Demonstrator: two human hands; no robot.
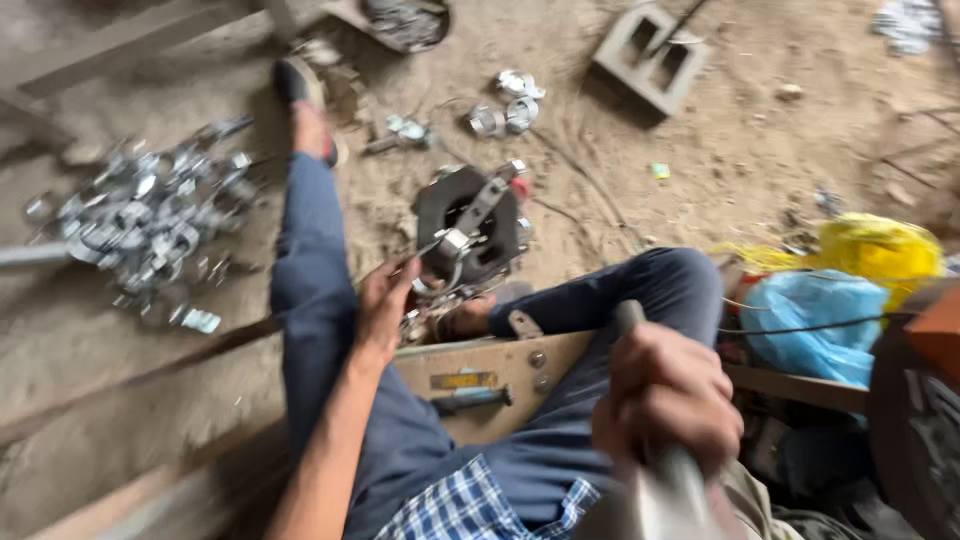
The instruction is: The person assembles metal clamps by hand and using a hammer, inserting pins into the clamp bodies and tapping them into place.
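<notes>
My left hand (383,305) reaches down between my legs and pinches a small shiny metal clamp piece (445,250) at the dark iron press die (470,222) on the ground. My right hand (665,395) is closed around a grey metal lever handle (660,470) that rises toward the camera, blurred by motion. I sit with legs in blue trousers, one stretched out to the left, the other bent to the right over a wooden board (480,375).
A heap of shiny metal clamps (150,225) lies on the dirt floor at left, with a few more (505,105) beyond the die. A concrete block (652,55) sits at top. Yellow and blue plastic bags (840,290) lie at right beside a rusty wheel (915,400).
</notes>
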